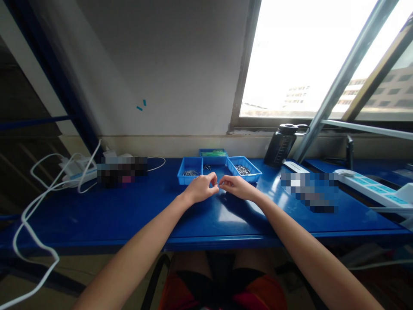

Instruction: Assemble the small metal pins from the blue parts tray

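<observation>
Above the blue table, my left hand point(203, 187) and my right hand point(237, 186) come close together, their fingertips almost meeting. Both are pinched; whatever lies between the fingers is too small to name. Just beyond my left hand stands a blue bin point(180, 173) with thin metal pieces, perhaps screws, in it. Past my right hand is another blue bin point(256, 172) holding a heap of small metal pieces point(241, 170). A few dark small parts point(207, 166) lie on the table between the bins. Behind them sits a blue bin with green pieces point(213, 153).
A black bottle point(280, 145) stands at the back right by the window. Power strips lie at the right point(371, 187) and left point(77, 174), with white cables point(24, 224) trailing off the left side. Blurred items rest on both sides. The table's front edge point(219, 241) runs before my lap.
</observation>
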A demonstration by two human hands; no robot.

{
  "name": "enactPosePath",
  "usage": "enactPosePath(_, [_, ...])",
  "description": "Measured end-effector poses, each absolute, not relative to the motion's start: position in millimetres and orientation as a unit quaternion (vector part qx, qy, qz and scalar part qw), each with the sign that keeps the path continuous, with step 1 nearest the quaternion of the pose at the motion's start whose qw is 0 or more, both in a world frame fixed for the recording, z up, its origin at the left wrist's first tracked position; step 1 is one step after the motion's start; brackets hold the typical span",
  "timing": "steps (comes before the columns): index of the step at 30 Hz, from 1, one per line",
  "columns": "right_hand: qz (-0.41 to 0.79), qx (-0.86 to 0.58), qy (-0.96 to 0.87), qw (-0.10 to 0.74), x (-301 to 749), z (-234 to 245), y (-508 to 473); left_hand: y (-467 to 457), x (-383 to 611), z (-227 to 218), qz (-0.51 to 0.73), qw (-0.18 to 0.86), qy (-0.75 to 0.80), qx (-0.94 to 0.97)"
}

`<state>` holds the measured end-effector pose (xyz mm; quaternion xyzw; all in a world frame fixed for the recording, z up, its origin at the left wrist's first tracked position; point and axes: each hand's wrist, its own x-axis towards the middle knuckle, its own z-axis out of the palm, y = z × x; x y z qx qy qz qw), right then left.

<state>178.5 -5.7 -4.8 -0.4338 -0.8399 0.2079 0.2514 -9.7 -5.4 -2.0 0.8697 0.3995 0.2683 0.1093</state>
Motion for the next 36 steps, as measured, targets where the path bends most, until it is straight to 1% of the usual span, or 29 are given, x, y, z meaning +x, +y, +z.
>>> enactPosePath(7, [0.219,-0.430,-0.843,0.238,178.3,-8.3,-4.5,-5.4,-10.2,0.1,0.225,0.112,0.398,0.882])
enactPosePath(18, [0.243,-0.427,-0.842,0.224,180.4,-6.0,-5.9,-2.5,-9.3,-3.9,0.215,0.112,0.405,0.882])
enactPosePath(23, [0.212,-0.457,-0.831,0.237,184.6,-5.2,-2.6,-1.7,-11.7,-4.5,0.202,0.102,0.427,0.875])
enactPosePath(32, [0.162,-0.470,-0.836,0.232,187.9,-6.8,0.0,-3.3,-11.7,-2.2,0.205,0.102,0.446,0.865])
enactPosePath(36, [0.162,-0.473,-0.835,0.229,187.1,-7.8,1.5,-2.4,-11.6,-2.6,0.206,0.098,0.448,0.864])
